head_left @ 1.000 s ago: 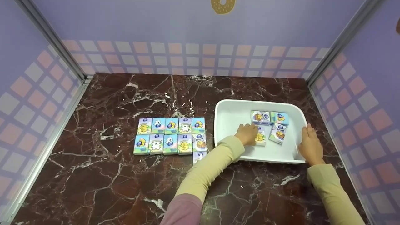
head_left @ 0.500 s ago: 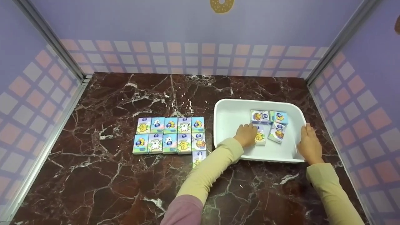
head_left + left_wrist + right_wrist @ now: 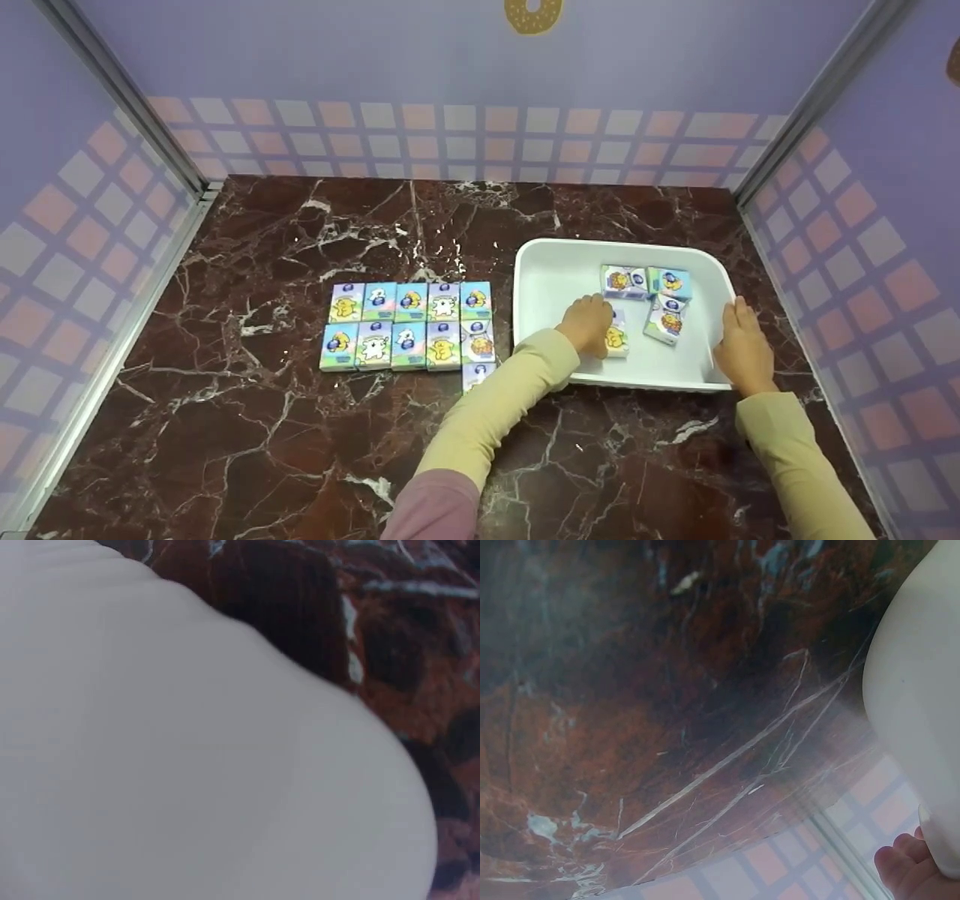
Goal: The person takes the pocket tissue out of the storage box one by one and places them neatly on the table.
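One cartoon-printed box (image 3: 618, 339) sits in our white tray (image 3: 547, 289), its left side pinched by our left hand (image 3: 587, 324), and could slip if that lopsided hold loosens, while our right hand (image 3: 745, 349) rests straight-fingered against the tray.

Booth-like work bay: 3 lilac check-printed panels (image 3: 337, 60), metal corner strips (image 3: 827, 97), dark marble-look worktop (image 3: 262, 435).

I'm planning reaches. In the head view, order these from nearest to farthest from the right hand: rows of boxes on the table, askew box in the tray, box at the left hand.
1. Askew box: in the tray, left of the right hand.
2. Box at the left hand: farther left.
3. Rows of boxes: on the table, beyond the tray.
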`<move>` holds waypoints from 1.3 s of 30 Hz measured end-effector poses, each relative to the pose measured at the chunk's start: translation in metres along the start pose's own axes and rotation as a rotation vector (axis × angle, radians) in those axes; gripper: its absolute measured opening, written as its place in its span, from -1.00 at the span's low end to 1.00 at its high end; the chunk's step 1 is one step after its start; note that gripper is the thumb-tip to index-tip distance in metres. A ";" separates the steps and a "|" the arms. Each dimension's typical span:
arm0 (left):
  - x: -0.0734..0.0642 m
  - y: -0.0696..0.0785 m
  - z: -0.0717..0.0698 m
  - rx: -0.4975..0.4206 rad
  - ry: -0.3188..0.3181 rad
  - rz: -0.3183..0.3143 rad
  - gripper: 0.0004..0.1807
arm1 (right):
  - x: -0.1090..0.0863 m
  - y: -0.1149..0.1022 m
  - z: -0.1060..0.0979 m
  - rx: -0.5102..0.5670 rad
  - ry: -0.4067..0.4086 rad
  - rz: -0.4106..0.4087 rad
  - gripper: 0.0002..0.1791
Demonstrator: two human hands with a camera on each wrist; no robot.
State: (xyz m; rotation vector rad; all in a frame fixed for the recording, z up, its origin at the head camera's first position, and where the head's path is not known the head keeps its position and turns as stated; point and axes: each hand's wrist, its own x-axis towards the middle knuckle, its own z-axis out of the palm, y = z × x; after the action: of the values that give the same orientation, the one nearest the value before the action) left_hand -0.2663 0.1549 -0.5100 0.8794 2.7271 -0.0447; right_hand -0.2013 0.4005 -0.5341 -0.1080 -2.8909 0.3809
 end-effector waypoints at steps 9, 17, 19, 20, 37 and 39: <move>-0.010 -0.019 -0.010 0.011 -0.026 0.057 -0.33 | -0.002 0.000 -0.002 0.002 -0.018 0.007 -0.33; -0.022 -0.033 -0.020 -0.057 -0.036 0.081 -0.24 | -0.002 0.000 -0.003 0.002 -0.018 -0.004 -0.31; -0.026 -0.036 -0.023 -0.065 -0.028 0.096 -0.20 | -0.002 0.000 -0.002 0.006 -0.022 -0.001 -0.31; -0.028 -0.038 -0.025 -0.062 -0.021 0.106 -0.19 | -0.002 0.000 -0.002 0.007 -0.019 -0.002 -0.32; -0.095 -0.092 -0.038 -0.169 0.167 0.236 -0.13 | 0.000 0.000 0.000 0.009 0.009 -0.014 -0.33; -0.104 -0.099 -0.036 -0.187 0.179 0.238 -0.11 | 0.000 0.000 0.000 0.009 0.004 -0.012 -0.32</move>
State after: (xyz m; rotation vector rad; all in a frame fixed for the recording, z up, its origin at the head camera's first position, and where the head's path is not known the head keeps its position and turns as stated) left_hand -0.2520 0.0190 -0.4531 1.1944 2.7065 0.3457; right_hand -0.2011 0.4006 -0.5341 -0.0903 -2.8842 0.3908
